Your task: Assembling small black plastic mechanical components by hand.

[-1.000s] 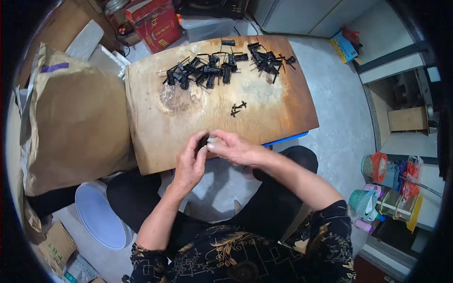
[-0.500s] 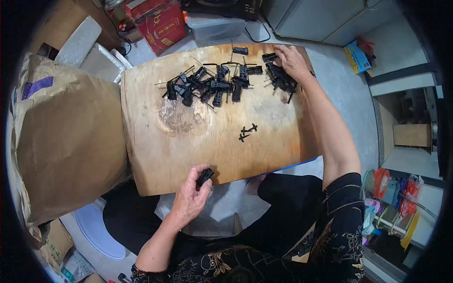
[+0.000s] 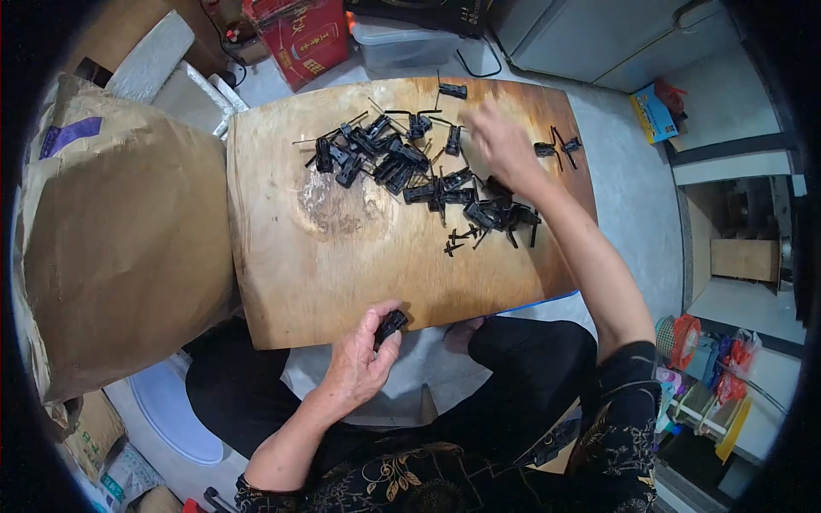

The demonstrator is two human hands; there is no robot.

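My left hand (image 3: 369, 350) is closed round a small black plastic part (image 3: 391, 325) at the near edge of the wooden board (image 3: 299, 274). Over the far side of the board, my right hand (image 3: 498, 144) is smeared by motion, so its fingers do not show clearly. A heap of black plastic parts with thin rods (image 3: 376, 154) spreads to its left. More black parts (image 3: 492, 212) lie below its wrist, partly hidden by it. Several small black cross-shaped pieces (image 3: 455, 244) rest nearer to me. Two black parts (image 3: 564, 148) sit apart at the right edge.
A large brown paper sack (image 3: 128, 239) stands against the board's left side. Behind the board are a red box (image 3: 304, 43) and a clear plastic tub (image 3: 402, 47). To the right is a shelf rack with bags and small goods (image 3: 701, 376). My knees are under the near edge.
My right hand has swept from the far right corner toward the left and nearer to me. The right-hand cluster of black parts has shifted and spread toward the middle. My left hand keeps its part.
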